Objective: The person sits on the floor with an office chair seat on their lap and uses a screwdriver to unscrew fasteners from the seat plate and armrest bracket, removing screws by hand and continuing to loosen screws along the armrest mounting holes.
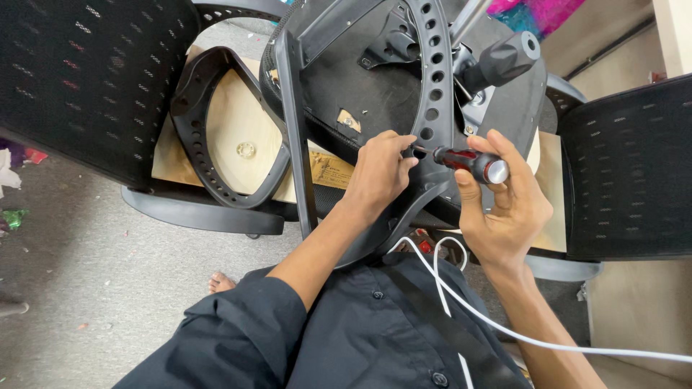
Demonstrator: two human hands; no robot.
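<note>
So your right hand [504, 205] is wrapped around the red-and-black handle of the screwdriver [468, 163], fingers curled shut on it, silver cap end pointing toward the right. The shaft runs left from there, and the tip sits right at your left hand [378, 173], which is pinched closed around it, thumb and fingertips bunched together where the tip meets the perforated black armrest frame [435, 86]. Whether there's a screw between those fingertips, can't tell, too small to see.

The two hands are just beside each other, with the screwdriver bridging the gap, both of them up against the underside of the upturned office chair seat [360, 86]. That seat lies tipped over on the floor, and the screwdriver is near its lower right edge, just below the black lever knob [504, 61] sticking out to the right.

Off to the left there's a second loose armrest loop [198, 137] lying on a piece of cardboard [231, 130], well apart from your hands. Mesh chair backs [79, 79] sit on both sides. A white cable [504, 324] trails across your dark shirt [375, 324] under your right forearm.
</note>
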